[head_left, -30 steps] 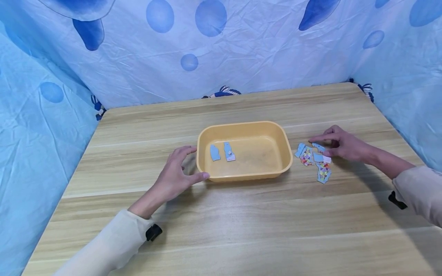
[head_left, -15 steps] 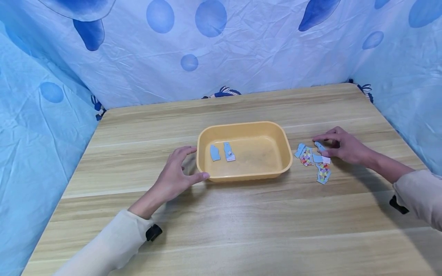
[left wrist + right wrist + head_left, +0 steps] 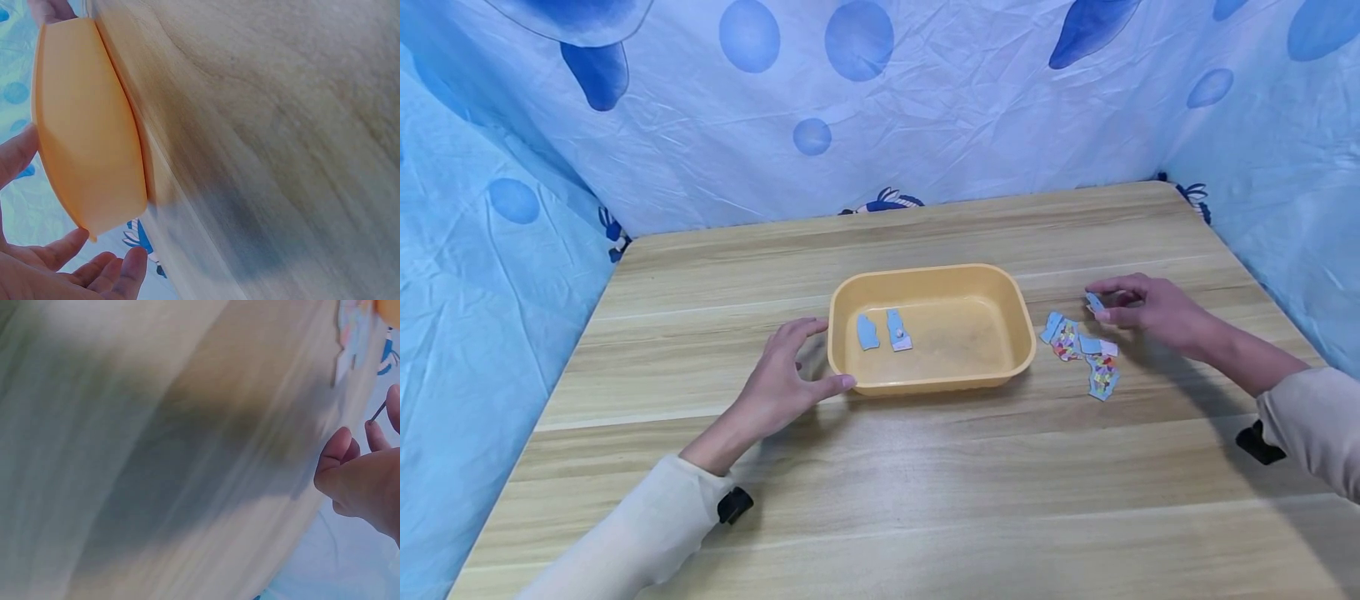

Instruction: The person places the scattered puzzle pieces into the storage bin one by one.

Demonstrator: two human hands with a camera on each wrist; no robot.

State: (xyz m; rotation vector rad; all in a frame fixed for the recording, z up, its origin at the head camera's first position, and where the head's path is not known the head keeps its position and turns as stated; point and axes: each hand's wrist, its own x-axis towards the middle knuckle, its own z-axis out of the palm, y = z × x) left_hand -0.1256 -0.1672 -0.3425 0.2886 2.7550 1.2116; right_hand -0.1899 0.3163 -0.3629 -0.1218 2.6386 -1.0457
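Observation:
My left hand (image 3: 784, 375) is at the left end of a yellow plastic tray (image 3: 932, 385). Its thumb and index finger are spread apart and touch the rim, as the left wrist view also shows. Two light-blue puzzle pieces lie flat inside the tray, one plain piece (image 3: 867, 332) and one with a pale lower end (image 3: 897, 330). Between thumb and fingertips, my right hand (image 3: 1161, 315) pinches a small blue puzzle piece (image 3: 1094, 302) just above the table. In the right wrist view that piece (image 3: 378, 412) appears edge-on as a thin dark line.
Right of the tray, several puzzle pieces (image 3: 1066, 339) lie close together, some with a multicoloured pattern. Everything stands on a wood-grain table (image 3: 880, 492). Blue patterned cloth (image 3: 700, 150) hangs behind the table and at both sides.
My right hand has lifted the blue puzzle piece off the group of pieces and drawn it slightly away from the others. The left hand and the tray have stayed in place.

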